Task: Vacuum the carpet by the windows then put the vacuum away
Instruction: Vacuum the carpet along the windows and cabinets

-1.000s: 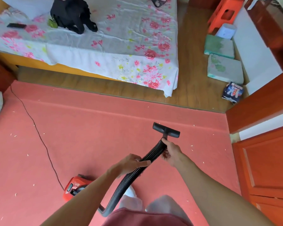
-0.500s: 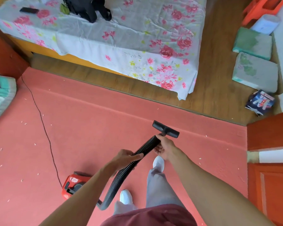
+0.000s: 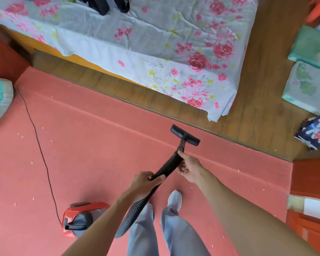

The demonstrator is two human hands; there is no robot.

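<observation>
Vacuum nozzle (image 3: pixel 185 135) near the far edge of the red carpet (image 3: pixel 100 148), close to the bed (image 3: pixel 155 43)
The left grip (image 3: pixel 145 184) curls round the ribbed black hose (image 3: pixel 167 165); the right grip (image 3: pixel 190 169) clasps it just behind the nozzle. The red vacuum body (image 3: pixel 81 218) sits on the carpet beside the person's left arm

Bright even daylight, soft faint shadows, wide-angle bending at the edges, slight motion blur toward the borders

A vacuum (image 3: pixel 81 218) sits on the carpet (image 3: pixel 92 145) to the person's left. Its nozzle (image 3: pixel 185 135) lies ahead, near the carpet's edge, the bed (image 3: pixel 155 43) beyond.
</observation>
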